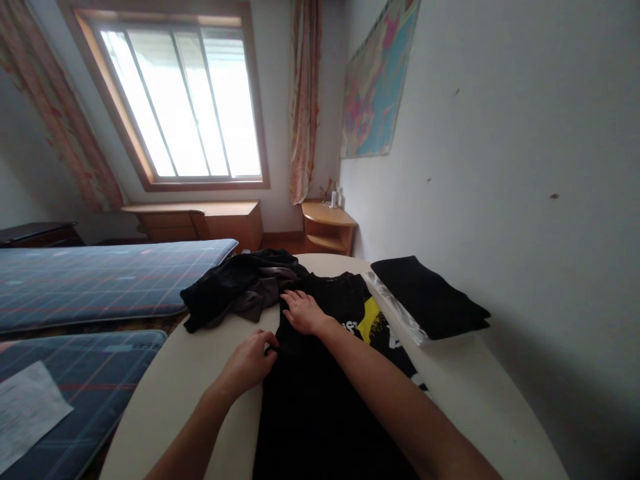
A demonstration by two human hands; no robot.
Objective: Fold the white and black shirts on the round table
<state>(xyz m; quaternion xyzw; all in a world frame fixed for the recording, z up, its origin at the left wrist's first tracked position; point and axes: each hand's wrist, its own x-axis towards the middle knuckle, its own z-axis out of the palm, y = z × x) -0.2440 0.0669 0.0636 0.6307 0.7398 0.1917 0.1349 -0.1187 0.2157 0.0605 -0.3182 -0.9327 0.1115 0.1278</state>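
A black T-shirt [320, 400] with a yellow and white print lies on the pale round table [210, 413], its collar at the far end. Its left part is folded over, so some of the print is covered. My left hand [253, 360] pinches the shirt's left edge between thumb and fingers. Farther up, my right hand [303, 312] lies flat on the cloth near the shoulder, fingers stretched out. Beyond my hands is a crumpled heap of black and grey clothing [245, 287].
At the table's right, a folded black garment [430, 293] rests on a clear plastic packet [400, 307]. Plaid mattresses [100, 280] stand to the left, with a paper sheet [33, 413] on the nearer one. The white wall [500, 167] borders the right side. A corner shelf [327, 217] stands behind.
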